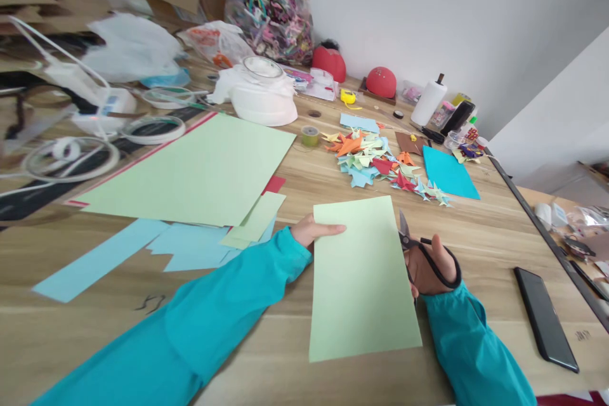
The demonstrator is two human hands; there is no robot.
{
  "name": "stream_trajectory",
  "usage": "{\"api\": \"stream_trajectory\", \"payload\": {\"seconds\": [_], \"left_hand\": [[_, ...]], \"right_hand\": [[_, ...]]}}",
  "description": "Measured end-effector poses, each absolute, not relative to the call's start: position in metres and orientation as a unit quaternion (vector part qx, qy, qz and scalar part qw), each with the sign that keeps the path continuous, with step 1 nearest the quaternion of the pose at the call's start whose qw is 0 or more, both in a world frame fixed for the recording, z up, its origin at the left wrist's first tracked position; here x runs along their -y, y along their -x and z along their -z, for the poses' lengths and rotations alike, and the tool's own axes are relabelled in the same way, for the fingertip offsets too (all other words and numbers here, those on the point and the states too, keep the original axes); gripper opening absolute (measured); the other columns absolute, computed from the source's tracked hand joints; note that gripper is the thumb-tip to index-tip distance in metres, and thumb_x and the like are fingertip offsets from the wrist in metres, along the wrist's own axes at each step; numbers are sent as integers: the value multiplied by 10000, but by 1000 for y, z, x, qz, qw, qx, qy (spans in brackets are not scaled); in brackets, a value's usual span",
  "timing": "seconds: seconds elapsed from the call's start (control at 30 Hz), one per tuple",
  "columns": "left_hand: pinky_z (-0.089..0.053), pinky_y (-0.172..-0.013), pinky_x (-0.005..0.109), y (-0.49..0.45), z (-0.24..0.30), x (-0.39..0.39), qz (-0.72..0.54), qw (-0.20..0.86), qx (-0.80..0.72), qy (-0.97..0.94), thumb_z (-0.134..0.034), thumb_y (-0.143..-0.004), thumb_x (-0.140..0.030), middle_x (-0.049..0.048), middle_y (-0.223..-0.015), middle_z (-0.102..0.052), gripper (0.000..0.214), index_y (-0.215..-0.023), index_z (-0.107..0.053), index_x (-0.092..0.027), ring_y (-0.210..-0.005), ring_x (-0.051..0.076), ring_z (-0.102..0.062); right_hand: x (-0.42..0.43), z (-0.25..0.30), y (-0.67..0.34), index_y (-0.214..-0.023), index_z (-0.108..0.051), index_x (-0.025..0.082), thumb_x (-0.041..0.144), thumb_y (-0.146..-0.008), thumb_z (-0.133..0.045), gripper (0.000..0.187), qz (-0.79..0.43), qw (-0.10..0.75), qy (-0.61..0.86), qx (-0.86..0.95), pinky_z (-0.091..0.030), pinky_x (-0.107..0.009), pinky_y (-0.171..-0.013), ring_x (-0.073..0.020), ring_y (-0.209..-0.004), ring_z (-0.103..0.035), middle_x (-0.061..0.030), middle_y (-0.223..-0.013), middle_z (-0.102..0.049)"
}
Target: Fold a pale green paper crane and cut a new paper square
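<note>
My left hand [318, 229] pinches the upper left edge of a pale green sheet of paper [362, 285], thumb on top and the other fingers hidden behind it. The sheet is held up over the wooden table, tilted slightly. At its right edge, my right hand [431, 265] grips a pair of black-handled scissors [404, 233], with a handle loop around the hand. One blade points upward beside the paper; the rest of the scissors is partly hidden by the sheet, so I cannot tell whether they touch it.
Left lies a large pale green sheet [200, 171], above blue paper pieces [190, 244]. A pile of folded colored paper shapes [366, 155] sits behind the held sheet, near a turquoise sheet [447, 171]. A black phone [545, 317] lies right. A bulging plastic bag [269, 16] stands by the wall.
</note>
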State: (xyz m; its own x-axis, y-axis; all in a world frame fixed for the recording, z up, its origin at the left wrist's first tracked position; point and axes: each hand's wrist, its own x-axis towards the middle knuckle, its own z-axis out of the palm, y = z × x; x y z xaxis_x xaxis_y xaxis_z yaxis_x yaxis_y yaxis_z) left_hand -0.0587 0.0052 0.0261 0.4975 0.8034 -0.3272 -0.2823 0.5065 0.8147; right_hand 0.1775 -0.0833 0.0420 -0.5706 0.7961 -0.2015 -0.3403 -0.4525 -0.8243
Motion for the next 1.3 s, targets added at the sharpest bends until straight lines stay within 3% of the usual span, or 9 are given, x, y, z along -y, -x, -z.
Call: {"api": "stream_trajectory", "payload": {"seconds": [0.37, 0.67, 0.87, 1.03, 1.3], "left_hand": [[-516, -797, 387, 58, -27, -7, -325, 822, -363, -295, -791, -505, -294, 120, -889, -708, 418, -867, -691, -110, -876, 302, -651], [-457, -898, 437, 57, -21, -9, -371, 761, -378, -375, -826, -426, -306, 126, -922, -700, 554, -920, -677, -104, -1063, 335, -561], [-454, -908, 446, 54, -21, -9, -387, 756, -381, -366, -834, -397, -305, 134, -974, -686, 526, -859, -684, -105, -1025, 334, -583], [-478, -874, 450, 56, -19, -14, -373, 754, -376, -389, -835, -398, -302, 137, -1016, -672, 552, -886, -675, -102, -991, 338, -601], [-472, -861, 467, 57, -13, -17, -381, 721, -407, -411, -839, -363, -326, 162, -1002, -671, 615, -901, -668, -82, -1021, 363, -578]], "right_hand": [[85, -42, -176, -1155, -396, 122, 798, -693, -248, 832, -800, 368, 283, 380, -342, -219, -337, -126, -362, -491, -33, -583, -583], [86, -41, -178, -1086, -461, 106, 804, -686, -245, 833, -797, 365, 301, 376, -328, -222, -326, -128, -319, -467, -25, -494, -560], [84, -42, -175, -1026, -502, 118, 812, -664, -279, 814, -791, 369, 309, 378, -355, -232, -333, -143, -351, -501, -40, -514, -577], [84, -41, -178, -951, -538, 93, 844, -637, -218, 875, -816, 324, 298, 376, -401, -252, -354, -150, -357, -522, -64, -516, -602], [84, -41, -178, -1043, -512, 113, 814, -677, -226, 841, -817, 335, 284, 374, -428, -254, -370, -152, -361, -535, -48, -549, -621]]}}
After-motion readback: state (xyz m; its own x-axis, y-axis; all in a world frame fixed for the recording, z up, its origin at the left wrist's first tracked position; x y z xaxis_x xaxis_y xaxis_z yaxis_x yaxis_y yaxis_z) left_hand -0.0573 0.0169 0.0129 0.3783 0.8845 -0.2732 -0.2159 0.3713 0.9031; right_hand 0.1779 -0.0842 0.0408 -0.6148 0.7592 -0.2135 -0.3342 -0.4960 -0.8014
